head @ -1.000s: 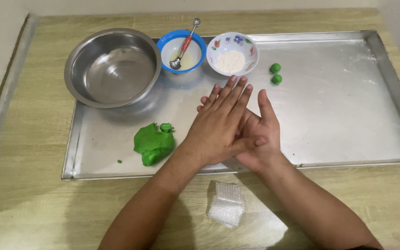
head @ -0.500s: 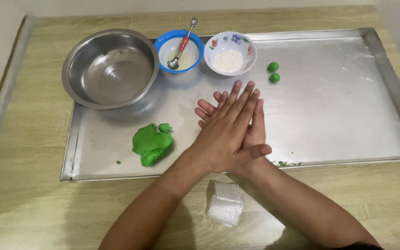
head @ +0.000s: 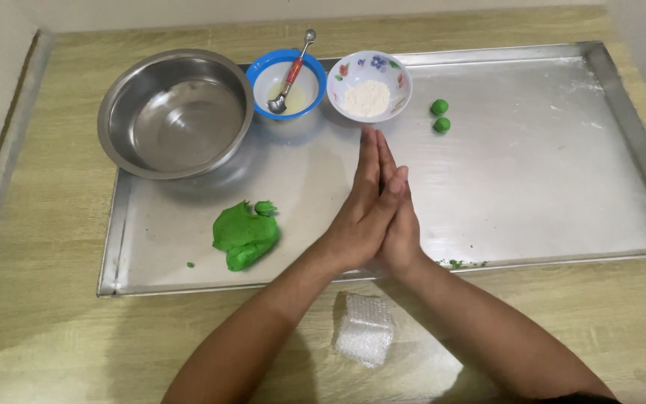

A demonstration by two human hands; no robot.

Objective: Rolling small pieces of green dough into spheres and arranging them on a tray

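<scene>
My left hand [head: 357, 221] and my right hand [head: 410, 233] are pressed flat together, palm to palm, with the fingers straight and pointing away from me. They hover over the middle of a long metal tray [head: 117, 247]. Anything between the palms is hidden. A lump of green dough [head: 244, 236] lies on the tray just left of my left wrist. Two small green dough balls [head: 440, 116] sit on the tray beyond my fingertips, to the right.
At the tray's far left stands an empty steel bowl [head: 173, 112]. Beside it are a blue bowl [head: 263, 75] holding a spoon [head: 293, 71] and a white flowered bowl [head: 392, 75] of white powder. A piece of bubble wrap [head: 365, 337] lies on the wooden table near me.
My hands have gone from lying crossed, the left flat over the right, to standing on edge with fingers lined up and palms pressed together. Nothing else has moved.
</scene>
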